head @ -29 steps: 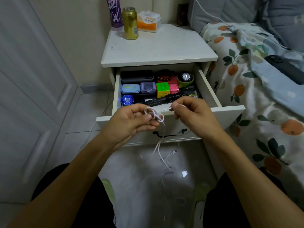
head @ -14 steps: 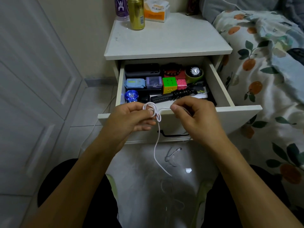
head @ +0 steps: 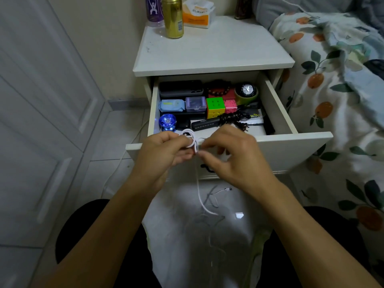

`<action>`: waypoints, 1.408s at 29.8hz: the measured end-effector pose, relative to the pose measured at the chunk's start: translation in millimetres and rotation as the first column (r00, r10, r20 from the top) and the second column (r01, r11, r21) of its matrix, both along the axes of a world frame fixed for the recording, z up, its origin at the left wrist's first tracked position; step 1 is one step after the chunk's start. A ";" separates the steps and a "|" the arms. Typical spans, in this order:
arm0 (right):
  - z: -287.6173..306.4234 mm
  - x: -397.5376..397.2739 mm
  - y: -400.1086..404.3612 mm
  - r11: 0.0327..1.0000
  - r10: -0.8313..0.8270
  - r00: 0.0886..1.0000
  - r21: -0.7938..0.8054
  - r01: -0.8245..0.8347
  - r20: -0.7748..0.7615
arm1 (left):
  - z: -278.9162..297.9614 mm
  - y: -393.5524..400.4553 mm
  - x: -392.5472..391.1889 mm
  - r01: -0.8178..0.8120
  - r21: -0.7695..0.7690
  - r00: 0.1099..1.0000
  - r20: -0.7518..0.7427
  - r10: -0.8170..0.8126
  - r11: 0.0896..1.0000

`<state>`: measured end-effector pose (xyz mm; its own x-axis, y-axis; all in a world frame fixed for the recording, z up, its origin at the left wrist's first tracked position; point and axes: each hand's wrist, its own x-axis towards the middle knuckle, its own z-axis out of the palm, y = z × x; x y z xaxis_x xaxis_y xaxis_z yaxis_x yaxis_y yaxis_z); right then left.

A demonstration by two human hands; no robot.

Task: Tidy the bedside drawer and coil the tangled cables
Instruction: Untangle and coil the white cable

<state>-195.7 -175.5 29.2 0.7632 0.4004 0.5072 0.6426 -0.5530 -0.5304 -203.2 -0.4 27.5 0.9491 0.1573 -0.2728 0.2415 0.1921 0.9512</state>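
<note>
head cam | head height, tilted forward-down | near open drawer (head: 276, 109), floor below

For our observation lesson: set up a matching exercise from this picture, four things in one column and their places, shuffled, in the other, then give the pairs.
Things:
1. gold can
2. yo-yo
3. white cable
4. watch

Places:
A. drawer, back right corner
B. held between both hands
C. on top of the nightstand
D. drawer, front left corner

Pairs: 1-C, 2-D, 3-B, 4-A
</note>
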 end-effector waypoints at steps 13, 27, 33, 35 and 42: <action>1.6 -14.4 7.5 0.926 0.019 0.951 0.364 0.100 -0.310 | 1.8 -3.6 0.7 0.002 -0.021 1.000 -0.027 -0.003 1.000; 15.2 -15.5 -4.8 0.793 0.335 0.697 0.590 0.155 -0.633 | -5.7 -20.8 -4.5 -0.061 0.096 0.998 0.041 0.057 0.993; 19.5 -13.8 -30.3 0.890 0.262 0.744 0.451 0.059 -0.614 | -3.6 -7.2 4.9 -0.193 0.106 0.980 0.067 0.187 0.975; 19.2 -11.8 -35.7 0.829 0.238 0.751 0.532 0.172 -0.615 | -4.8 -4.1 6.2 -0.194 0.172 0.979 0.097 0.180 0.966; 19.0 -13.6 -41.4 0.678 0.357 0.735 0.701 0.220 -0.576 | -13.6 -14.6 4.8 -0.256 0.591 0.954 0.281 0.102 0.765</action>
